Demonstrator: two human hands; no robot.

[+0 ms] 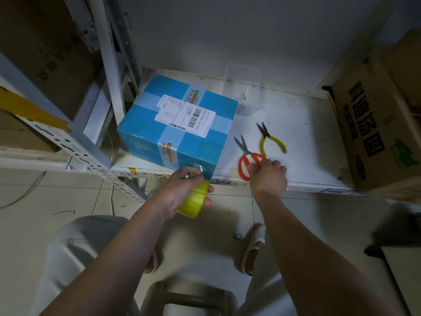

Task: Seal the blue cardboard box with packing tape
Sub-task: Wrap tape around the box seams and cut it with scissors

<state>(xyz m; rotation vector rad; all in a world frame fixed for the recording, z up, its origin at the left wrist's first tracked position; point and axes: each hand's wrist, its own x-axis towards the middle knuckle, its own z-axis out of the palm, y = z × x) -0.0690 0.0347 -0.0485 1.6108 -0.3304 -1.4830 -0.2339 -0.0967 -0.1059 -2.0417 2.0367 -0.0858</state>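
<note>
The blue cardboard box (175,124) stands on the white shelf (296,142), with pale tape bands crossing its top and a shipping label on it. My left hand (180,188) grips a yellow roll of packing tape (193,199) at the box's near bottom corner, where a clear strip runs from the roll onto the box face. My right hand (268,174) curls around the handles of the red-handled scissors (247,160), which lie on the shelf just right of the box with their blades pointing away.
Yellow-handled pliers (271,139) lie beside the scissors. A clear plastic container (242,87) stands behind the box. A large brown carton (376,133) fills the shelf's right end. Metal shelf uprights (109,65) rise at left. A stool (189,299) is below me.
</note>
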